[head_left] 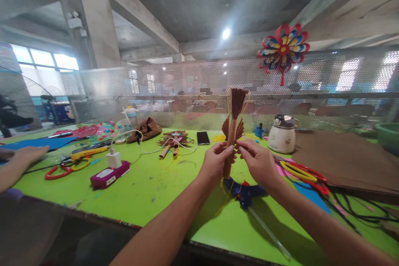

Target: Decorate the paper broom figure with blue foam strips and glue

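My left hand (216,160) and my right hand (256,158) are both closed around a brown paper stick (231,133) held upright above the green table (149,191). The stick has a fringed brown top and brown fan-shaped leaves at its sides. A thin yellow thread hangs from it below my hands. A blue glue gun (246,191) lies on the table right under my hands.
Another person's hand (26,154) rests at the far left. On the table lie scissors with yellow and red handles (307,173), a phone (203,137), a pink power bank with charger (109,173), finished brown paper pieces (174,139), a white kettle (282,134) and brown paper sheets (346,158). A colourful pinwheel (283,48) hangs on the mesh.
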Demonstrator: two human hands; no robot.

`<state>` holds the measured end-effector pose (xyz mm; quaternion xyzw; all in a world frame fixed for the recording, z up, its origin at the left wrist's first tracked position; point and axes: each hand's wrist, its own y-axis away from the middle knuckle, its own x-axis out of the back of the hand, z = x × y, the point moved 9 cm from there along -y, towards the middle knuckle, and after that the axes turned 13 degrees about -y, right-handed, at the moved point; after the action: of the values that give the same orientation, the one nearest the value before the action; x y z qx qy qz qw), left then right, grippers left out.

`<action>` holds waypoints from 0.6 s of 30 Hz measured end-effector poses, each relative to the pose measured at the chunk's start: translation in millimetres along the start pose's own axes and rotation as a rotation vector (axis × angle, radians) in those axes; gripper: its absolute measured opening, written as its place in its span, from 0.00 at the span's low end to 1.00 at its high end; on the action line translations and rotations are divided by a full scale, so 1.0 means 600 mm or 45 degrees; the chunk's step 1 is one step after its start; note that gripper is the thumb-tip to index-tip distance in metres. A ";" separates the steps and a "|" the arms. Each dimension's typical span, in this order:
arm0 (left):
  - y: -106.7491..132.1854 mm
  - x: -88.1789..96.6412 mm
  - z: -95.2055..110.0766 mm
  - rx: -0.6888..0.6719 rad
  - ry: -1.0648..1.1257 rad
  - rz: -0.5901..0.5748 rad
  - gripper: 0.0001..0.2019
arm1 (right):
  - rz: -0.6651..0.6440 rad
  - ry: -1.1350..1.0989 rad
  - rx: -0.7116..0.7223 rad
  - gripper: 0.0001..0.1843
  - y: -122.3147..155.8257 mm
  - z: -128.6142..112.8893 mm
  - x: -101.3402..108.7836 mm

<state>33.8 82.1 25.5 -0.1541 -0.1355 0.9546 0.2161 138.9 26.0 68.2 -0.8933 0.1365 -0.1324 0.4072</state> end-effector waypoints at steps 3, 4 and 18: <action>0.003 -0.005 0.000 0.033 0.026 -0.024 0.14 | 0.080 -0.256 -0.228 0.11 -0.003 0.031 0.010; 0.003 -0.007 -0.001 0.044 0.034 -0.033 0.14 | 0.096 -0.341 -0.292 0.11 -0.002 0.038 0.011; 0.006 -0.016 -0.007 0.118 0.090 -0.108 0.13 | 0.192 -1.096 -0.708 0.11 0.012 0.090 -0.015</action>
<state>42.0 75.5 22.5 -0.1716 -0.0899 0.9437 0.2680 148.5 62.0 27.4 -0.9290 0.0508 0.3182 0.1819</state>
